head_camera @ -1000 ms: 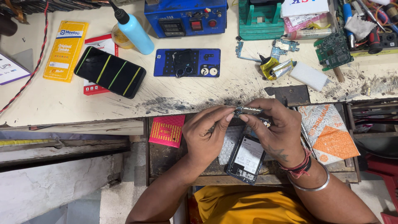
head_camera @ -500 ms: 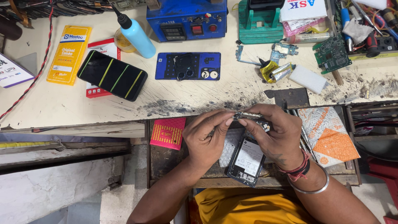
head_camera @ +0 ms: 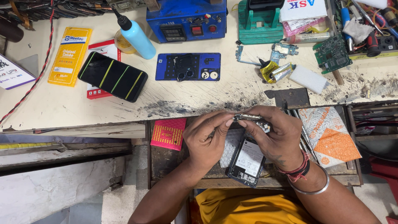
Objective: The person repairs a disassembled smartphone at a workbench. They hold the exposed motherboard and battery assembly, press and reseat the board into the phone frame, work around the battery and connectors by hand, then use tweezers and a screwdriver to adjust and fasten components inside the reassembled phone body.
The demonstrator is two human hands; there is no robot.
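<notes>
Head view showed both hands over the open drawer [head_camera: 174,166] below the bench [head_camera: 248,93]. The left hand [head_camera: 205,139] and the right hand [head_camera: 275,137] were each closed in a fingertip pinch on the ends of a small board [head_camera: 248,118], held just above an opened phone [head_camera: 247,159] that leaned in the drawer under the right palm. As I judged it, the board could slip from so light a pinch and fall into the drawer, or bend if the two hands pulled unevenly; the phone, propped loosely, could slide off the front edge. Against half a second before, the hands, board and phone sat in nearly the same place, fingers pinched as before; only the camera's framing drifted slightly.
</notes>
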